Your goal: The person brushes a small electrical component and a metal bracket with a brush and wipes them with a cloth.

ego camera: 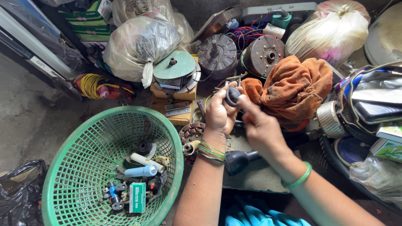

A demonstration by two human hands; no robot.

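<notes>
Held up above the cluttered floor, beside the orange rag [293, 90], a small dark ring [233, 96] sits pinched in the left hand [220, 112]; the right hand [259, 125] closes on its lower edge. It looks light, stiff, best gripped by the rim.

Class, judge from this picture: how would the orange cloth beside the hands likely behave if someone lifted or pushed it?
The orange cloth lies bunched in soft folds, so it would probably droop and change shape. It looks light for its bulk. Pushed, it would likely crumple or drag, not roll.
</notes>
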